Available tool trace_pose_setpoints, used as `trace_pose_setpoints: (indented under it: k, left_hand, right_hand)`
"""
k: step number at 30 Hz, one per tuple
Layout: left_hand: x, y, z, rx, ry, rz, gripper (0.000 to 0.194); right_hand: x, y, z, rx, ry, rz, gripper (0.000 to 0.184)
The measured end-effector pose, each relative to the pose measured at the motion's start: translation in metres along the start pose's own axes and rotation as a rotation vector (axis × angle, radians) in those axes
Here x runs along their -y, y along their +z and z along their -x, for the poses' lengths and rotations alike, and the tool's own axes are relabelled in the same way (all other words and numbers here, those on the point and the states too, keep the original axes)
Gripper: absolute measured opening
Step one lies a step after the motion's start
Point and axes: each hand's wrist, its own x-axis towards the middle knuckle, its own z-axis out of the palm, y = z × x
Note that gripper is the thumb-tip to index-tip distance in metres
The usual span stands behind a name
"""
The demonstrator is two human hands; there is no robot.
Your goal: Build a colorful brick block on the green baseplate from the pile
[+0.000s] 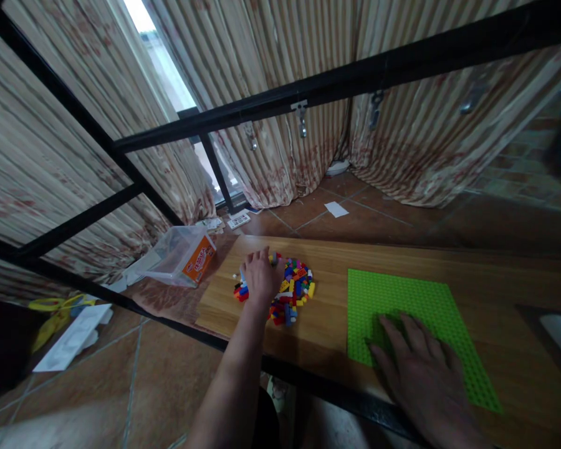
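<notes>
A heap of small toy building bricks (303, 287) in red, blue, yellow, white and other colours lies on the wooden tabletop. Over the heap's left part is my left hand (262, 274), fingers apart, hiding some bricks beneath it. Whether its fingertips touch any brick is hard to see. To the right lies a bright green studded baseplate (397, 290). My right hand (421, 368) rests with spread fingers on the near part of that plate and holds nothing.
A clear plastic bin (175, 252) with an orange label stands beyond the table's left end. Black metal rails (280, 106) cross behind the table, in front of striped curtains (303, 50). White packaging (72, 340) and a paper slip (336, 209) lie on the tiled floor.
</notes>
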Motion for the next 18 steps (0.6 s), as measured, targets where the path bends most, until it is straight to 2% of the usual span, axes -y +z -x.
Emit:
trace_pose_setpoints:
  k: [5, 10, 13, 18]
  left_hand:
    - [0.005, 0.017, 0.001, 0.003, -0.019, -0.075, 0.048]
    - [0.011, 0.024, -0.002, -0.011, -0.021, -0.062, 0.037]
    - [0.009, 0.021, -0.003, -0.017, -0.025, -0.041, 0.029]
    - [0.005, 0.006, -0.003, -0.055, -0.055, 0.003, 0.031]
  right_hand:
    - [0.012, -0.004, -0.001, 0.019, 0.007, 0.011, 0.054]
    - [0.020, -0.005, -0.002, 0.032, -0.010, 0.005, 0.050]
    - [0.020, -0.006, -0.002, 0.044, 0.002, -0.014, 0.049]
    - [0.020, -0.010, -0.005, 0.064, 0.021, -0.063, 0.047]
